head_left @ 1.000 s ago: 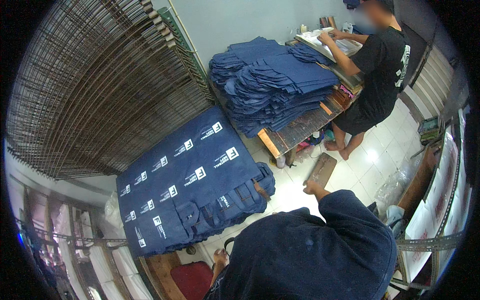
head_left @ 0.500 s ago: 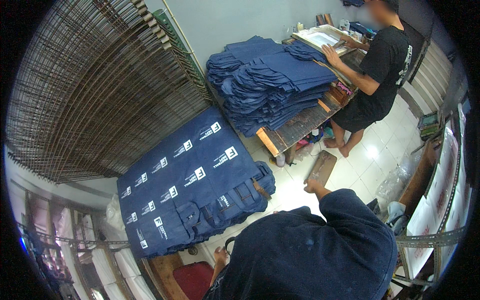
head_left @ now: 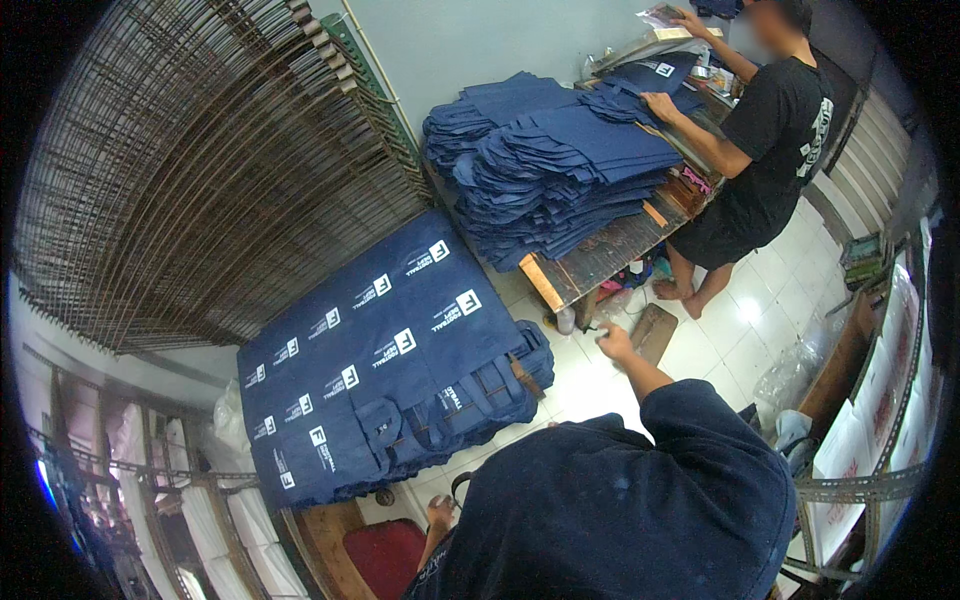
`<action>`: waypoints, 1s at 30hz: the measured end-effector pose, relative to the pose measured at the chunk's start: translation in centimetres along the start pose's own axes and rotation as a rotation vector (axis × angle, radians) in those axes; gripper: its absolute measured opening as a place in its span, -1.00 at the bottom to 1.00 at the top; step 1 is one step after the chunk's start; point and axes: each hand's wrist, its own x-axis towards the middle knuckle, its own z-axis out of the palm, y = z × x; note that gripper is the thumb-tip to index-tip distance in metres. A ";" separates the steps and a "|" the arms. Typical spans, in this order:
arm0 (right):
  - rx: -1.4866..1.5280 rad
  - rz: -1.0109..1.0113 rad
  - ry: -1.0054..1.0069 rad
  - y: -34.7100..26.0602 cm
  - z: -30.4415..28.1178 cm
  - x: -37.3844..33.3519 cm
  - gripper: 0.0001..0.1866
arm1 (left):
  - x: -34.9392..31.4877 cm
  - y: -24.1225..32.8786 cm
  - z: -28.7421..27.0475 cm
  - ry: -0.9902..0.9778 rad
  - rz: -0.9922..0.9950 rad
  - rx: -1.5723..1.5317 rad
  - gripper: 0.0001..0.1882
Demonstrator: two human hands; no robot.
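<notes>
Below and in front of me, my right hand (head_left: 617, 345) is held out over the floor. Its fingers are curled, and a small dark thing shows at their tips, too small to name. Beneath it lies a brown board (head_left: 655, 335). On the lower left, my left hand (head_left: 440, 513) looks closed beside a thin black loop (head_left: 460, 488); my shirt partly hides what it may hold. Closest to this hand is a stack of navy fabric pieces with white prints (head_left: 370, 375), with straps hanging over its near side. A red seat (head_left: 385, 558) shows below.
A tall wire rack (head_left: 210, 170) fills the upper left. Navy fabric piles (head_left: 560, 170) cover a worn wooden table (head_left: 625, 262). There a co-worker in black (head_left: 775, 130) raises a printing screen (head_left: 660, 42) over a printed navy piece (head_left: 650, 72). Metal shelving (head_left: 870, 480) stands right.
My right hand has moved slightly left and up, off the board's near end. The co-worker has tilted the screen up, uncovering a printed navy piece. My left hand stays nearly still.
</notes>
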 end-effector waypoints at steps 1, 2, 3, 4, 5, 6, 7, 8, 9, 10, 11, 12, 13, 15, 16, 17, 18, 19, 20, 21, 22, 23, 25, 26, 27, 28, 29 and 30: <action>0.055 -0.030 0.036 -0.8 0.0 0.8 -0.58 | 0.3 -0.3 -0.5 -0.018 -0.068 -0.027 -0.45; 0.117 -0.059 0.064 -1.4 0.1 1.6 -0.60 | 1.9 -1.3 -2.3 -0.024 -0.135 -0.053 -0.45; 0.272 -0.097 0.105 -1.7 0.2 2.7 -0.62 | 3.2 -1.9 -3.4 -0.041 -0.197 -0.076 -0.45; 0.421 -0.136 0.155 -1.8 0.3 4.1 -0.64 | 4.0 -1.9 -3.6 -0.036 -0.197 -0.063 -0.45; 0.571 -0.176 0.203 -2.1 0.2 5.4 -0.66 | 4.6 -1.9 -3.7 -0.030 -0.198 -0.051 -0.45; 0.575 -0.154 0.219 -4.1 -0.9 5.8 -0.70 | 4.8 -2.3 -3.9 -0.019 -0.202 -0.050 -0.45; 0.578 -0.130 0.239 -6.4 -2.3 6.0 -0.74 | 4.7 -2.6 -3.8 -0.031 -0.181 -0.051 -0.45; 0.620 -0.153 0.299 -7.1 -3.3 7.3 -0.75 | 4.5 -2.2 -3.5 -0.047 -0.158 -0.042 -0.45; 0.660 -0.176 0.357 -7.7 -4.2 8.7 -0.75 | 4.1 -1.9 -3.2 -0.058 -0.151 -0.055 -0.44; 0.737 -0.170 0.404 -8.9 -5.4 9.7 -0.77 | 3.6 -1.8 -3.1 -0.065 -0.146 -0.071 -0.44; 0.813 -0.165 0.453 -10.3 -6.8 10.6 -0.79 | 3.1 -1.6 -2.9 -0.071 -0.155 -0.108 -0.44; 0.837 -0.185 0.514 -10.8 -8.1 12.1 -0.79 | 2.8 -1.3 -2.7 -0.078 -0.162 -0.141 -0.43; 0.864 -0.205 0.566 -11.3 -9.2 13.4 -0.80 | 2.8 -1.5 -3.1 -0.044 -0.123 -0.087 -0.43; 0.989 -0.198 0.592 -13.3 -11.5 14.8 -0.78 | 2.9 -2.4 -4.2 0.033 -0.048 0.017 -0.42; 1.007 -0.183 0.575 -15.1 -13.0 14.3 -0.77 | 2.3 -2.8 -3.3 0.129 -0.008 0.085 -0.42; 1.026 -0.165 0.562 -16.7 -14.4 13.9 -0.76 | 1.3 -3.2 -2.2 0.224 0.033 0.158 -0.42; 1.072 -0.162 0.557 -17.0 -15.6 14.5 -0.76 | 0.6 -3.0 -1.5 0.317 0.077 0.239 -0.42; 1.153 -0.136 0.523 -17.3 -16.3 15.2 -0.74 | 0.4 -3.3 -1.8 0.315 0.071 0.257 -0.43; 1.211 -0.123 0.524 -17.7 -17.0 15.8 -0.74 | 0.1 -3.6 -2.1 0.313 0.065 0.275 -0.43; 1.270 -0.108 0.526 -17.9 -17.4 16.5 -0.73 | 0.0 -4.1 -2.7 0.311 0.060 0.294 -0.43; 1.317 -0.132 0.519 -17.7 -18.0 17.4 -0.69 | -0.3 -4.5 -3.1 0.312 0.079 0.275 -0.46; 1.365 -0.155 0.512 -17.5 -18.3 18.3 -0.66 | -0.5 -4.8 -3.5 0.314 0.099 0.255 -0.49; 1.509 -0.132 0.409 -18.6 -19.0 19.1 -0.33 | -1.0 -5.5 -3.6 0.272 0.188 0.272 -0.53; 1.602 -0.114 0.360 -19.0 -19.1 19.3 -0.25 | -1.6 -6.0 -4.0 0.230 0.258 0.318 -0.55; 1.694 -0.098 0.316 -19.5 -19.4 19.5 -0.17 | -2.2 -6.1 -4.2 0.183 0.331 0.366 -0.57; 1.775 -0.110 0.256 -19.8 -19.6 19.6 -0.07 | -3.1 -5.6 -4.5 0.135 0.405 0.420 -0.59; 1.827 -0.049 0.235 -20.4 -19.6 19.9 -0.06 | -4.0 -5.2 -4.6 0.088 0.479 0.474 -0.61; 1.877 0.019 0.199 -22.1 -19.3 19.5 -0.06 | -4.9 -5.2 -4.2 0.133 0.453 0.483 -0.63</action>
